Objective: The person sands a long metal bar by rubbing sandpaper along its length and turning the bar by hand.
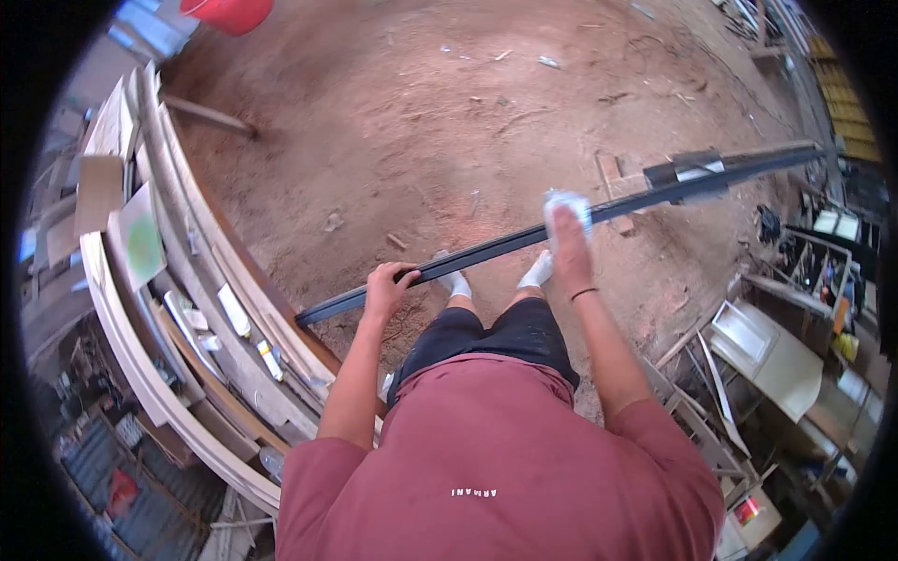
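Note:
A long dark metal bar (505,246), grooved along its length, runs slantwise in front of me from lower left to upper right. My left hand (385,292) is closed round it toward its left end, thumb on top. Further right, my right hand (572,251) holds a crumpled white cloth (567,200) against or just over the bar; blur hides whether they touch. The fingers of that hand are partly covered by the cloth. Near its right end the bar passes a dark block with a white patch (700,168).
On my left stands a bench of long wooden boards (201,215) with tubes (269,360) on it. A red bucket (227,13) is at the top. Bare dirt floor (393,112) spreads ahead, with scraps. Right of me are shelves (818,280) and a pale panel (767,360).

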Tool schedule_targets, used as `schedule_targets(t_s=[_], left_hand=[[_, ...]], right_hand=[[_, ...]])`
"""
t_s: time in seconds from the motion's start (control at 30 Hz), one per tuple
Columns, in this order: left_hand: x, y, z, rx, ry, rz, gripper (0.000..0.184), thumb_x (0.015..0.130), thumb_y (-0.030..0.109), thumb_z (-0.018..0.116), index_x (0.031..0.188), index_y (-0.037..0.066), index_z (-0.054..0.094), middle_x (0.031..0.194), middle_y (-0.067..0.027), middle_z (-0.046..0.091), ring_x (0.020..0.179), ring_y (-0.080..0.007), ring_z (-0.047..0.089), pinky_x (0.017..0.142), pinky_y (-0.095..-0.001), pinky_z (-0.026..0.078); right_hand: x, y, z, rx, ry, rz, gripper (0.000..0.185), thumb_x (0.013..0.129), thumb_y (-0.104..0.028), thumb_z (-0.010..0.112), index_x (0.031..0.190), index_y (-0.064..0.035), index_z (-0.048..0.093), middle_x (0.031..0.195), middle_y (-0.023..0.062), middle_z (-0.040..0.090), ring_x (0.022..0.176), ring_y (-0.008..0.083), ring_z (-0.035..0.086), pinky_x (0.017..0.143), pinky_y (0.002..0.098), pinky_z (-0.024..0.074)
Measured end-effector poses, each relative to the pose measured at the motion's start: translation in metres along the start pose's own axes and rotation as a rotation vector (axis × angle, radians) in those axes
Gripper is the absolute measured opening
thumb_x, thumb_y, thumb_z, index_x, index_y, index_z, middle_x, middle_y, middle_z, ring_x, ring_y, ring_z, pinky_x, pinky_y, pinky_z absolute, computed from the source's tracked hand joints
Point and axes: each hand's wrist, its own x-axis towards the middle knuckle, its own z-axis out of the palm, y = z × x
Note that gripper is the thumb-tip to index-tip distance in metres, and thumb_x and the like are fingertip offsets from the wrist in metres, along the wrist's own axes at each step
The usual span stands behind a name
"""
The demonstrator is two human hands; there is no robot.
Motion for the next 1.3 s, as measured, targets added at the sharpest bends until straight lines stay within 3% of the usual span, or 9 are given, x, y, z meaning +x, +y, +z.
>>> schedule_targets(t_s=[0.13,0.2,0.27,0.33,0.43,0.67,0.73,0.9,1.3], left_hand=[[0.003,-0.006,0.000,-0.038,0.004,-0.044,0.022,0.094,0.025,0.084,0.109,0.009,0.085,0.102,-0.0151,0.081,0.096,-0.0291,0.077,0.091,-0.0398,0.059],[0.007,-0.008,0.001,-0.029,0.011,-0.051,0.023,0.095,0.028,0.084,0.109,0.009,0.086,0.096,-0.0144,0.081,0.087,-0.0242,0.077,0.085,-0.0367,0.059],[0.011,0.001,0.000,-0.015,-0.013,-0.072,0.024,0.095,0.029,0.084,0.108,0.009,0.086,0.096,-0.0144,0.081,0.087,-0.0236,0.077,0.084,-0.0366,0.059],[0.016,0.009,0.002,0.009,-0.032,-0.092,0.027,0.095,0.032,0.084,0.108,0.009,0.086,0.095,-0.0142,0.081,0.086,-0.0219,0.076,0.082,-0.0359,0.059],[0.027,0.027,0.014,0.030,-0.074,-0.095,0.027,0.096,0.031,0.082,0.108,0.007,0.085,0.094,-0.0135,0.080,0.085,-0.0206,0.076,0.081,-0.0351,0.058],[0.070,0.094,0.076,0.003,-0.091,-0.025,0.029,0.095,0.031,0.083,0.105,0.004,0.084,0.089,-0.0155,0.078,0.080,-0.0245,0.075,0.076,-0.0371,0.058],[0.081,0.121,0.095,-0.007,-0.123,-0.080,0.025,0.096,0.027,0.083,0.106,0.004,0.084,0.091,-0.0125,0.079,0.082,-0.0184,0.075,0.077,-0.0342,0.058],[0.115,0.185,0.139,0.017,-0.146,-0.055,0.026,0.095,0.029,0.084,0.106,0.006,0.085,0.088,-0.0117,0.079,0.080,-0.0178,0.074,0.075,-0.0339,0.057],[0.199,0.320,0.242,-0.019,-0.259,0.019,0.032,0.092,0.037,0.087,0.100,0.006,0.084,0.086,-0.0099,0.080,0.075,-0.0188,0.073,0.070,-0.0358,0.057]], right_hand=[[0.003,0.038,-0.006,-0.206,0.109,0.046,0.070,0.099,-0.002,0.044,0.168,0.0011,0.032,0.175,0.0186,0.035,0.163,0.0370,0.030,0.135,0.0481,0.0220],[-0.008,-0.012,0.023,-0.055,-0.008,0.003,0.070,0.100,-0.005,0.043,0.169,-0.0016,0.032,0.175,0.0174,0.034,0.164,0.0340,0.030,0.135,0.0468,0.0229],[-0.017,-0.071,0.047,-0.256,-0.236,-0.127,0.070,0.101,-0.008,0.044,0.170,-0.0048,0.033,0.176,0.0151,0.034,0.164,0.0283,0.031,0.134,0.0455,0.0238],[-0.027,-0.096,0.035,0.031,-0.110,-0.186,0.070,0.101,-0.009,0.044,0.170,-0.0079,0.035,0.176,0.0126,0.036,0.164,0.0249,0.032,0.133,0.0450,0.0253],[-0.022,-0.038,0.021,-0.047,-0.076,-0.181,0.070,0.100,-0.009,0.046,0.170,-0.0077,0.035,0.177,0.0102,0.036,0.164,0.0260,0.032,0.133,0.0455,0.0257],[0.013,0.185,-0.093,-0.235,-0.029,0.020,0.078,0.096,-0.003,0.052,0.171,-0.0108,0.033,0.178,0.0080,0.032,0.164,0.0310,0.029,0.135,0.0471,0.0232],[0.022,0.239,-0.113,-0.191,0.039,0.027,0.081,0.092,0.005,0.048,0.170,-0.0096,0.034,0.177,0.0094,0.033,0.165,0.0328,0.028,0.135,0.0465,0.0216],[0.033,0.345,-0.163,-0.190,0.110,0.162,0.086,0.089,0.010,0.048,0.171,-0.0092,0.031,0.177,0.0121,0.032,0.165,0.0355,0.026,0.136,0.0473,0.0212],[0.030,0.409,-0.193,-0.167,0.091,0.150,0.085,0.091,0.009,0.045,0.172,-0.0111,0.030,0.178,0.0118,0.030,0.165,0.0363,0.024,0.136,0.0473,0.0206]])
